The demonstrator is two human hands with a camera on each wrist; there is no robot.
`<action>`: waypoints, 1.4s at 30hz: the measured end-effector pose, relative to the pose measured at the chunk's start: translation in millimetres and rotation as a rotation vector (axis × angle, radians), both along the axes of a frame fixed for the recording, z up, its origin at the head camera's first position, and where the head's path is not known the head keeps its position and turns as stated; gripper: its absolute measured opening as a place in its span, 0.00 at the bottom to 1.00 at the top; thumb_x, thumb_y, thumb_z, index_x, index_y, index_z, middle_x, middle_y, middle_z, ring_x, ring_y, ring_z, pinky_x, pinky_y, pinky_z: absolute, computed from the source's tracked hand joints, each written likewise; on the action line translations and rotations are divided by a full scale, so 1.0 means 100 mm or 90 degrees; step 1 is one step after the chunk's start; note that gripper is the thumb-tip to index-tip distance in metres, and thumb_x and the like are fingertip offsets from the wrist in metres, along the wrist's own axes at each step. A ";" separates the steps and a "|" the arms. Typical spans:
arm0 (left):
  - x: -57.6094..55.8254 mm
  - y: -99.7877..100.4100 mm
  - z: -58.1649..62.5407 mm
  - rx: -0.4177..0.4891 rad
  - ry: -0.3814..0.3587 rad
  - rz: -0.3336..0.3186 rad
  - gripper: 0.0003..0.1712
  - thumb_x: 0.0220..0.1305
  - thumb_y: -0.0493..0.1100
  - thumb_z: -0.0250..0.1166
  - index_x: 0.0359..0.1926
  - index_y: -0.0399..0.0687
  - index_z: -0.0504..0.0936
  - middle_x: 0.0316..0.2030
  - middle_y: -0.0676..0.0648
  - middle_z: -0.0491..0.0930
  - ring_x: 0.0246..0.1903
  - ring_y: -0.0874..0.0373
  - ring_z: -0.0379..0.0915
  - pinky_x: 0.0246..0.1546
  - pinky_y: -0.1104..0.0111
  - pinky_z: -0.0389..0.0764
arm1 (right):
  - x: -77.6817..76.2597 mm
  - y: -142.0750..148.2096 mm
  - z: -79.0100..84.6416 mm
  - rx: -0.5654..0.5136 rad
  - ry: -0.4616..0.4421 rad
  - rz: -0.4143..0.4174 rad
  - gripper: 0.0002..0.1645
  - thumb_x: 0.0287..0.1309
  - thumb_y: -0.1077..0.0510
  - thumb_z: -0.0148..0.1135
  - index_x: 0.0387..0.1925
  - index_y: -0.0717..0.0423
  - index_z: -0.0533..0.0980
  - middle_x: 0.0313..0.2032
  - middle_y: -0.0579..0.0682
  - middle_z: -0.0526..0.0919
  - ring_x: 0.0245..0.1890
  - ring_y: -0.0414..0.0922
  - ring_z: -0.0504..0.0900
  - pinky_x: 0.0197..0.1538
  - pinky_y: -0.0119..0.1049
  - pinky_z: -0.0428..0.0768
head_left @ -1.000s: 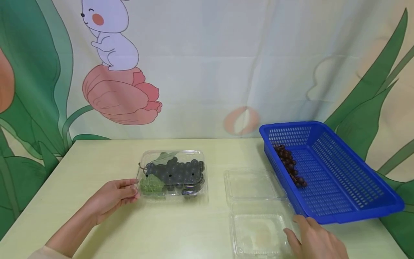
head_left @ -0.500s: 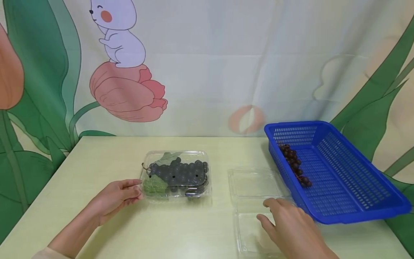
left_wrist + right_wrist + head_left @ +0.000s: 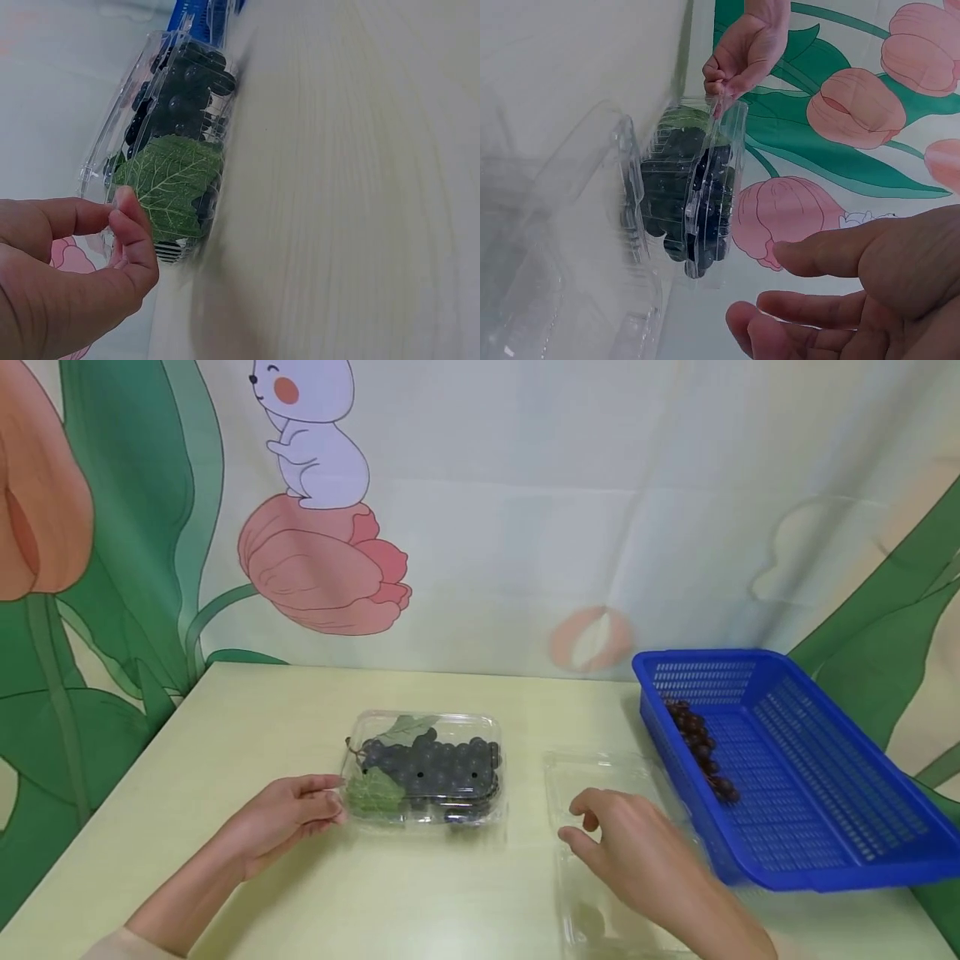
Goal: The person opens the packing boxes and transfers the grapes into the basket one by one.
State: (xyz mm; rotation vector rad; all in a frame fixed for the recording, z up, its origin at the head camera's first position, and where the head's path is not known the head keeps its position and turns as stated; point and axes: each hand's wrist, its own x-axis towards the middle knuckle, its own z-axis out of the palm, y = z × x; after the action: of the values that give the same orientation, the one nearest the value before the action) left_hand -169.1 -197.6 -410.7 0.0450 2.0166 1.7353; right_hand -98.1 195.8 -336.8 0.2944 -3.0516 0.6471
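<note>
Leftward from the near corner of the blue basket (image 3: 802,777), where it was a second ago, the right hand (image 3: 637,852) now hangs above the open clear box (image 3: 573,777).
Its thumb and fingertips stand apart, holding nothing, as I see it from here, while the left hand (image 3: 292,814) stays put, thumb and fingers pinched on the left end of the grape box (image 3: 483,728). That closed, clear container sits upright on the table (image 3: 300,727), left of the open one and apart from it, with dark grapes (image 3: 450,767) and a green leaf (image 3: 373,792) inside. Far right, reddish grapes (image 3: 701,743) lie along the basket's left wall.
</note>
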 end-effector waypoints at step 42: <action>0.27 -0.13 0.00 0.037 -0.053 -0.018 0.38 0.73 0.33 0.61 0.72 0.21 0.51 0.46 0.40 0.76 0.42 0.54 0.78 0.43 0.67 0.81 | -0.37 -0.58 -0.28 -0.191 -0.241 0.071 0.10 0.63 0.67 0.69 0.30 0.59 0.74 0.21 0.53 0.83 0.10 0.38 0.73 0.14 0.29 0.72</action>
State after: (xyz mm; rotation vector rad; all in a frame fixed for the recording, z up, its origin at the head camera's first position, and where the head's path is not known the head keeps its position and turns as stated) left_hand -142.0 -210.8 -410.8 0.0200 1.8979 1.7489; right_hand -135.5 137.5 -364.7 0.3746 -3.2277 1.2891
